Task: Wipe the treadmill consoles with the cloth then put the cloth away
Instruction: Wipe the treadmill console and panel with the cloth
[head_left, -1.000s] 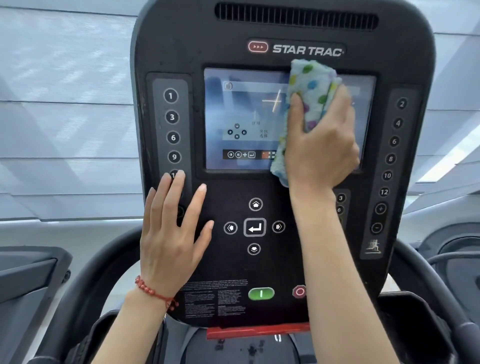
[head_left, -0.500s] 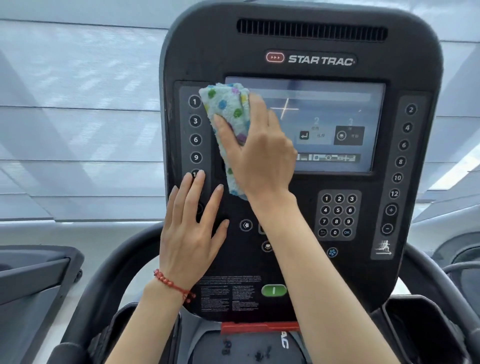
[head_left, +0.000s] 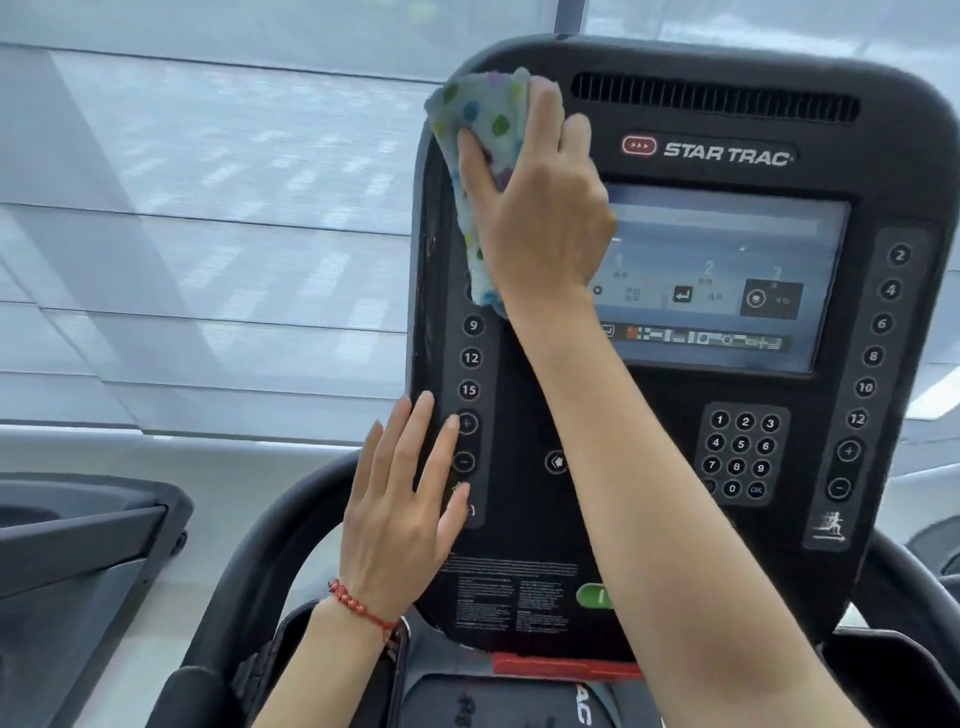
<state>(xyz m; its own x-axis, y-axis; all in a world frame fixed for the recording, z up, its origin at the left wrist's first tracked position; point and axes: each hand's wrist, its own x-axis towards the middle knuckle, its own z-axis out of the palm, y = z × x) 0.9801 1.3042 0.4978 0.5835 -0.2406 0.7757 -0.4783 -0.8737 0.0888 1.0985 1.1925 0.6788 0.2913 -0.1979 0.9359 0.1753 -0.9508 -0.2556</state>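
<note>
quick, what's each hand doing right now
Left hand: open, fingers straight, resting flat on the console's lower left edge.
Right hand: holding the spotted cloth, pressing it on the console's upper left corner.

Dotted cloth (head_left: 485, 156) bunched against console (head_left: 675, 415) top-left corner

Standing in front of a treadmill console (head_left: 675, 519), window behind it. Pressing a cloth (head_left: 480, 135) under the right hand (head_left: 540, 208) onto its upper left corner, left of the screen (head_left: 727, 275). Resting the left hand (head_left: 400, 514) lower, on its left edge, beside the buttons.
</note>
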